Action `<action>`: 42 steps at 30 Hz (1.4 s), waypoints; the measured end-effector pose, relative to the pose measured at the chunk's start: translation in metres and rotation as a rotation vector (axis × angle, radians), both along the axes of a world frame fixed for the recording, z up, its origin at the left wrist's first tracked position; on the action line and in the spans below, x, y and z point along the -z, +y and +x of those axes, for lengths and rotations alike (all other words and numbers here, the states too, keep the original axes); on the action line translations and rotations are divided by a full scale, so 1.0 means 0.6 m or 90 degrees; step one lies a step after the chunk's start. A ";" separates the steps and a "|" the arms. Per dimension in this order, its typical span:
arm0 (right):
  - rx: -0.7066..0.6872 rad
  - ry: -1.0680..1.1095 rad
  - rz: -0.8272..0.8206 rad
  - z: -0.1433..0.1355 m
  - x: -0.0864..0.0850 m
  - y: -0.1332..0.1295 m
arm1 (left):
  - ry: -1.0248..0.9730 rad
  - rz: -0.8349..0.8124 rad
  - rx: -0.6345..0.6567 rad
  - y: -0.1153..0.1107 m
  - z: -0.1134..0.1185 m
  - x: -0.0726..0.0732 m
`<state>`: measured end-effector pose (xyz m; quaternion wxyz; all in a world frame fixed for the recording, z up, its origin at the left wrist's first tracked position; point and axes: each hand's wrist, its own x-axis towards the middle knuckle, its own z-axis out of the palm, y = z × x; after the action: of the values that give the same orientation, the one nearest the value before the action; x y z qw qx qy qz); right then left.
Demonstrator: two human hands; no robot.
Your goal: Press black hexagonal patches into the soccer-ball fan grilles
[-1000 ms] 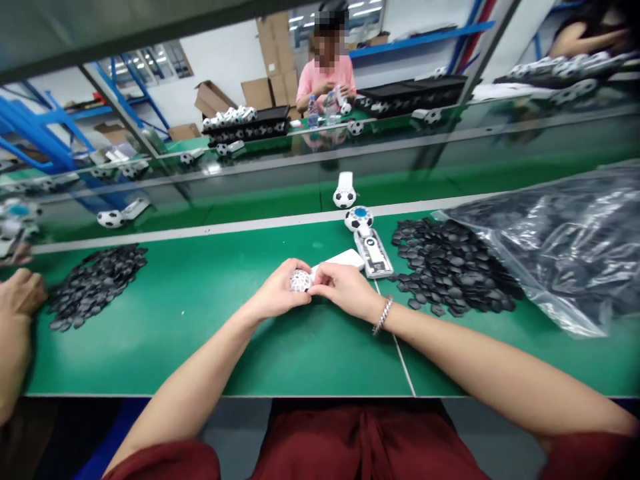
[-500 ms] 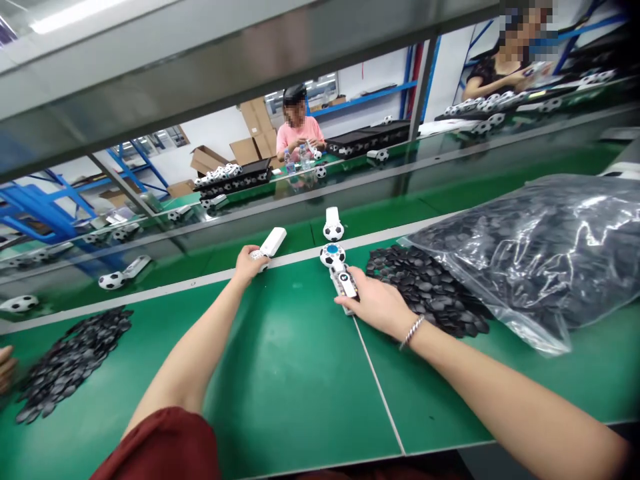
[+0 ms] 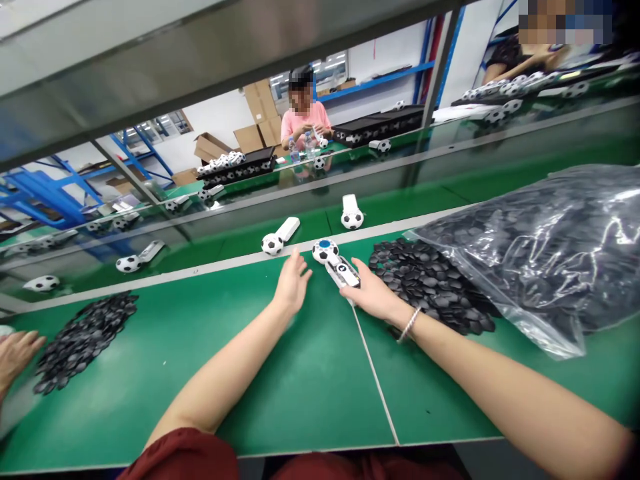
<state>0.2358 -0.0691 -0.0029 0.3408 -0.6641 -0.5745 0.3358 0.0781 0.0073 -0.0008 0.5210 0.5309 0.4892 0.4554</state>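
Observation:
My right hand (image 3: pixel 373 288) grips the white handle of a handheld fan with a soccer-ball head (image 3: pixel 326 251), which has a blue disc in its middle. The handle's inner parts show along its side. My left hand (image 3: pixel 294 280) is empty, its fingers apart, just left of that fan. Beyond my left hand, another soccer-ball fan (image 3: pixel 273 244) lies on the green belt with its handle to the upper right. A further fan (image 3: pixel 352 219) rests on the belt farther right, handle pointing away. A pile of black oval pieces (image 3: pixel 430 287) lies beside my right hand.
A clear plastic bag of black pieces (image 3: pixel 540 247) fills the right of the green table (image 3: pixel 200 373). Another black pile (image 3: pixel 90 340) lies at left, near a co-worker's hand (image 3: pixel 17 357). More fans (image 3: pixel 129 264) ride the belt. A person in pink (image 3: pixel 307 123) works across it.
My left hand has let go of the fan on the belt and come back right, towards the fan in my right hand. The co-worker's hand at left has moved further into view.

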 end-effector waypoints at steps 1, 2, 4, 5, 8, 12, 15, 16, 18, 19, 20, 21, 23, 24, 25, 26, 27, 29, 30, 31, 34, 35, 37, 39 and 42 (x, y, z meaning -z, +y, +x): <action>-0.005 0.044 -0.018 -0.005 -0.002 -0.004 | -0.051 -0.064 0.030 -0.012 0.001 -0.001; -0.019 0.078 -0.028 -0.012 -0.003 -0.010 | -0.121 -0.135 0.063 -0.022 0.000 -0.004; -0.070 0.103 -0.016 -0.028 -0.006 -0.026 | -0.296 -0.263 0.119 -0.034 -0.008 -0.013; -0.107 0.100 0.001 -0.037 -0.007 -0.036 | -0.376 -0.304 0.134 -0.038 -0.014 -0.017; -0.244 0.083 0.038 -0.052 -0.007 -0.061 | -0.462 -0.339 0.133 -0.049 -0.034 -0.023; -0.267 -0.011 0.081 -0.044 -0.007 -0.064 | -0.456 -0.378 0.163 -0.064 -0.053 -0.020; -0.149 -0.173 0.270 -0.029 -0.007 -0.053 | -0.467 -0.403 0.197 -0.071 -0.056 -0.015; -0.126 -0.221 0.329 -0.024 -0.006 -0.049 | -0.472 -0.411 0.207 -0.072 -0.055 -0.013; -0.107 -0.299 0.410 -0.018 -0.004 -0.045 | -0.479 -0.428 0.222 -0.074 -0.051 -0.009; -0.103 -0.332 0.432 -0.017 -0.003 -0.044 | -0.480 -0.435 0.225 -0.075 -0.049 -0.007; -0.099 -0.360 0.446 -0.015 -0.003 -0.043 | -0.478 -0.442 0.224 -0.077 -0.046 -0.005; -0.099 -0.383 0.455 -0.014 -0.002 -0.043 | -0.476 -0.447 0.224 -0.078 -0.044 -0.002; -0.102 -0.416 0.465 -0.013 -0.002 -0.043 | -0.474 -0.453 0.226 -0.081 -0.041 0.003; -0.104 -0.426 0.469 -0.013 -0.003 -0.043 | -0.476 -0.452 0.230 -0.083 -0.039 0.005; -0.106 -0.434 0.473 -0.013 -0.003 -0.043 | -0.480 -0.451 0.234 -0.084 -0.039 0.007; -0.110 -0.440 0.478 -0.013 -0.004 -0.043 | -0.483 -0.449 0.240 -0.085 -0.038 0.008; -0.115 -0.444 0.483 -0.013 -0.004 -0.043 | -0.486 -0.448 0.247 -0.085 -0.037 0.010; -0.127 -0.449 0.499 -0.015 -0.006 -0.043 | -0.489 -0.445 0.262 -0.086 -0.036 0.011; -0.133 -0.451 0.509 -0.016 -0.007 -0.043 | -0.491 -0.442 0.267 -0.087 -0.035 0.011; -0.138 -0.454 0.517 -0.017 -0.008 -0.043 | -0.492 -0.436 0.269 -0.089 -0.033 0.011; -0.133 -0.472 0.531 -0.019 -0.012 -0.043 | -0.484 -0.421 0.261 -0.094 -0.029 0.006; -0.125 -0.477 0.531 -0.019 -0.014 -0.044 | -0.478 -0.417 0.258 -0.095 -0.028 0.004; -0.112 -0.484 0.533 -0.020 -0.017 -0.046 | -0.470 -0.406 0.249 -0.098 -0.026 -0.002; -0.118 -0.485 0.547 -0.019 -0.021 -0.049 | -0.468 -0.392 0.239 -0.099 -0.027 -0.007; -0.131 -0.488 0.571 -0.018 -0.026 -0.051 | -0.465 -0.378 0.237 -0.100 -0.028 -0.010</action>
<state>0.2250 -0.0999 0.0129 0.3220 -0.4699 -0.8037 -0.1717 0.0612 -0.0529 0.0052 0.8590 0.2441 0.2807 0.3518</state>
